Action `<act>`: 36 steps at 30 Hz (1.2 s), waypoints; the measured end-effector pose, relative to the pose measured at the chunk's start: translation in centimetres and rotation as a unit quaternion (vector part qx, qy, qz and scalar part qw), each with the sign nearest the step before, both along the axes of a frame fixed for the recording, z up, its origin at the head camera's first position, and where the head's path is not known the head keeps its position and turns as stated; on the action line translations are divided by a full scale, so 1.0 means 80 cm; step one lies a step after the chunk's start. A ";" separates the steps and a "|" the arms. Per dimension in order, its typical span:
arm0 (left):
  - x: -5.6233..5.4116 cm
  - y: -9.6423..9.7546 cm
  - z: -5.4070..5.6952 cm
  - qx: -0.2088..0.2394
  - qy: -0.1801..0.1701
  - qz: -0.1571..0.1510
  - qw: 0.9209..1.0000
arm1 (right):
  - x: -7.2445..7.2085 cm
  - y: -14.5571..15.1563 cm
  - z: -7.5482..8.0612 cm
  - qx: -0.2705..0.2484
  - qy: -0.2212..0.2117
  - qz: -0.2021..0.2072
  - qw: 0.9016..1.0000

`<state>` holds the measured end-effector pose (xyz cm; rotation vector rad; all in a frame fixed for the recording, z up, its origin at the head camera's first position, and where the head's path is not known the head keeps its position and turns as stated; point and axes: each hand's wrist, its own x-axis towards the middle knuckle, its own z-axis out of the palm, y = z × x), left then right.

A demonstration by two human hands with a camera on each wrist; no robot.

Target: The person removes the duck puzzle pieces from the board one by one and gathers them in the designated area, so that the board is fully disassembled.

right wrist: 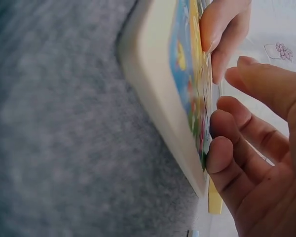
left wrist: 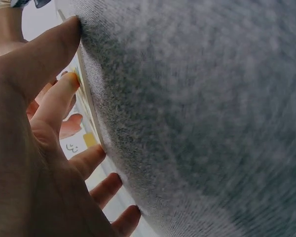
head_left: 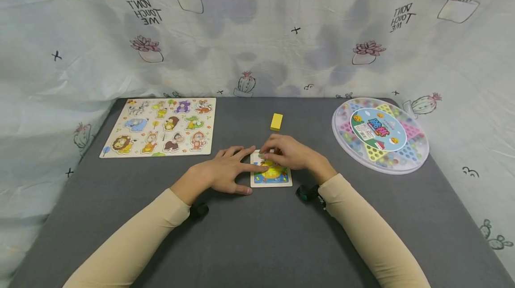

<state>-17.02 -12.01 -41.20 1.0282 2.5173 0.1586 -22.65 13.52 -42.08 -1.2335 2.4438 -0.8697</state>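
A small square puzzle board with a yellow duck-like picture on blue lies flat at the middle of the table. My left hand is spread beside it, its index finger reaching over the picture and its thumb on the tabletop by the near left corner. Over the board's far part is my right hand, with bent fingers. In the right wrist view, the fingertips touch the board's face, and the thumb is apart from the lower fingers. Whether anything small is between thumb and index finger is hidden.
A yellow block lies beyond the board. To the left is a large animal puzzle board; a round game board with colourful patterns lies to the right. The grey table ends at a printed cloth backdrop.
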 end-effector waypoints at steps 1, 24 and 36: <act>0.000 0.000 0.000 -0.001 -0.001 -0.001 1.000 | 0.000 -0.001 -0.001 0.002 -0.003 0.002 1.000; 0.002 -0.001 -0.006 -0.004 -0.009 0.010 1.000 | -0.006 -0.011 -0.003 0.050 -0.032 -0.007 0.998; 0.004 0.003 -0.002 -0.020 0.027 0.004 0.999 | -0.007 -0.007 0.000 0.019 -0.014 0.008 1.000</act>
